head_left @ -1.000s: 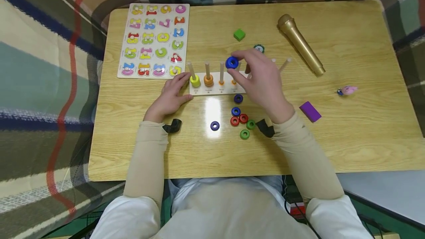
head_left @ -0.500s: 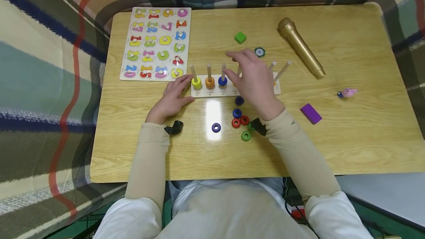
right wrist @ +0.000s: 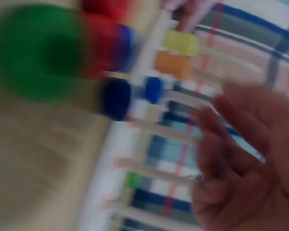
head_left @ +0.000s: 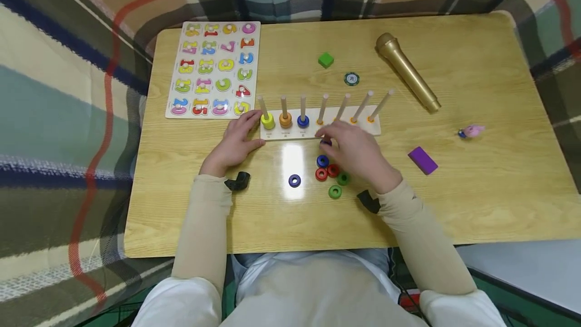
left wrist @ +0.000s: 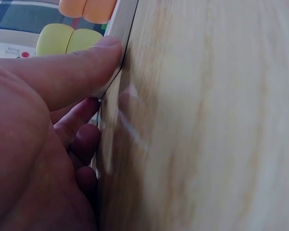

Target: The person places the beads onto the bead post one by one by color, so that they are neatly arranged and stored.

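My left hand (head_left: 232, 146) holds the left end of a white peg board (head_left: 290, 134), its thumb along the front edge, as the left wrist view shows. Yellow rings (head_left: 268, 121), orange rings (head_left: 285, 121) and a blue ring (head_left: 303, 122) sit on the three leftmost pegs; the other pegs bear none. My right hand (head_left: 358, 153) hovers over a dark blue ring (head_left: 325, 142) in front of the board, partly hiding it. In the blurred right wrist view, the right hand's fingers are apart, with that dark blue ring (right wrist: 115, 99) away from them.
Near the right hand lie another blue ring (head_left: 323, 161), red rings (head_left: 321, 174) and green rings (head_left: 335, 192). A purple ring (head_left: 294, 180) lies apart. Around them are a number puzzle (head_left: 172, 110), green block (head_left: 326, 60), poker chip (head_left: 351, 79), gold microphone (head_left: 408, 73), purple block (head_left: 423, 160) and pink figurine (head_left: 472, 131).
The blue ring went from my right fingers onto the third peg. My right hand let go and came down toward the dark blue ring; the left hand stays at the board's end.
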The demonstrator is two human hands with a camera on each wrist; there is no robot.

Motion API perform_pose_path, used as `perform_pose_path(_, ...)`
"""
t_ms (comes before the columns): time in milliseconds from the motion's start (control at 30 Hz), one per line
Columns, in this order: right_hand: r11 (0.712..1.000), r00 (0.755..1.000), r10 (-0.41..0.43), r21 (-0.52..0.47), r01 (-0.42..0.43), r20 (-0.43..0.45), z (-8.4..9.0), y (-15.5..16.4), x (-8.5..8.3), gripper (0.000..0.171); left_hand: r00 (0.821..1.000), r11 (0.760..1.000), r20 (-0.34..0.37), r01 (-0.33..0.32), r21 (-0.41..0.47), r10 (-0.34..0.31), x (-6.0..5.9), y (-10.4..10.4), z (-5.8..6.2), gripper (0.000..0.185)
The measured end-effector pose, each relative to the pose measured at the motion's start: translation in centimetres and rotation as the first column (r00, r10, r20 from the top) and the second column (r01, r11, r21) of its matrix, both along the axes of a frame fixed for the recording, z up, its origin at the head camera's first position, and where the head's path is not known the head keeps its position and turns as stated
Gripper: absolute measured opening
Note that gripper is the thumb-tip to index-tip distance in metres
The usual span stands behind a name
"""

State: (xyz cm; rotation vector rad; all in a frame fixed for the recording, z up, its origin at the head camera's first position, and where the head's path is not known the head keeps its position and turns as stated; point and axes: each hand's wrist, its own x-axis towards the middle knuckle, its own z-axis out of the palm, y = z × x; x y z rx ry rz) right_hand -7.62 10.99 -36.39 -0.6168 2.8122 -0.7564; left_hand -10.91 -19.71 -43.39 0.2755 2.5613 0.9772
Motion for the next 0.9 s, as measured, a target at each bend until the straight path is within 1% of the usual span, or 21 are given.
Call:
perform_pose_path(67,0.997,0.995,0.048,0.060,-0.053,0.084,-1.6,0.4,0.9,0.029,1.000,1.000,0.004,-0.002,0.004,0.002,0.4,0.0,-0.1,0.076)
perform_pose_path(133,0.994,0.989,0.061,0.082,-0.073,0.132,-2.7,0.6,1.9,0.033,1.000,1.000,0.007,-0.004,0.007,0.003,0.7,0.0,-0.2,0.075)
perform_pose_path(233,0.995,0.985,0.059,0.076,-0.072,0.163,-3.8,0.9,2.8,0.038,1.000,1.000,0.010,-0.004,0.007,0.004,0.8,-0.1,-0.2,0.076)
perform_pose_path(300,0.997,0.985,0.043,0.063,-0.054,0.166,-4.0,1.0,3.1,0.042,1.000,1.000,0.004,0.000,0.007,0.000,0.7,0.0,-0.1,0.076)
perform_pose_path(400,0.998,0.988,0.015,0.051,-0.023,0.153,-4.1,1.0,3.2,0.047,1.000,1.000,-0.009,0.001,0.005,-0.001,0.4,0.0,0.3,0.075)
perform_pose_path(500,0.999,0.990,-0.006,0.044,0.000,0.140,-4.2,0.7,3.3,0.048,1.000,1.000,-0.013,-0.007,0.005,0.007,0.4,-0.1,0.4,0.075)
perform_pose_path(667,0.998,0.991,-0.038,0.048,0.032,0.130,-4.5,0.3,3.2,0.042,1.000,1.000,-0.011,-0.007,0.000,0.007,0.5,-0.1,0.3,0.076)
perform_pose_path(733,0.998,0.991,-0.057,0.033,0.054,0.117,-4.4,0.3,3.2,0.039,1.000,1.000,-0.014,-0.001,0.000,0.001,0.6,-0.1,0.2,0.075)
perform_pose_path(833,0.994,0.992,-0.095,-0.048,0.100,0.087,-3.8,0.7,3.1,0.037,1.000,1.000,-0.019,0.005,0.007,-0.004,0.6,-0.1,0.1,0.075)
perform_pose_path(900,0.981,0.992,-0.124,-0.146,0.127,0.033,-3.2,1.1,2.9,0.037,1.000,1.000,-0.019,0.004,0.014,-0.003,0.7,-0.1,0.1,0.074)
